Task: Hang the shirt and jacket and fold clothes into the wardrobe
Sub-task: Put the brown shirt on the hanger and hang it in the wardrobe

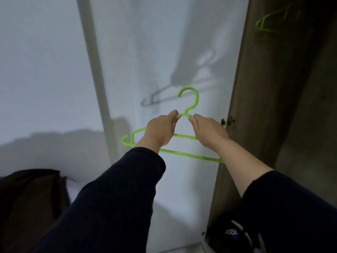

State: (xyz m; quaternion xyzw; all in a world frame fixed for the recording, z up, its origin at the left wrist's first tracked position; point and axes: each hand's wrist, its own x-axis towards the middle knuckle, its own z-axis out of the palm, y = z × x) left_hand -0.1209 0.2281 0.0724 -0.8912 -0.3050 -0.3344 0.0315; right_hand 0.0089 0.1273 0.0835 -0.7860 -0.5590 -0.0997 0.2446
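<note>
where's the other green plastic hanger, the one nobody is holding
In the head view it hangs at the top right, inside the open brown wooden wardrobe, above and right of both hands.

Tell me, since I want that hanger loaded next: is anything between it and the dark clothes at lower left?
Nothing visible. Left hand and right hand pinch the green hanger just below its hook, with no garment on it. Only white wall shows between it and the dark clothes at lower left.

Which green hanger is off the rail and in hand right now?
The near green hanger, pinched at its neck by the left hand and right hand. The other green hanger sits untouched up inside the wardrobe.
</note>
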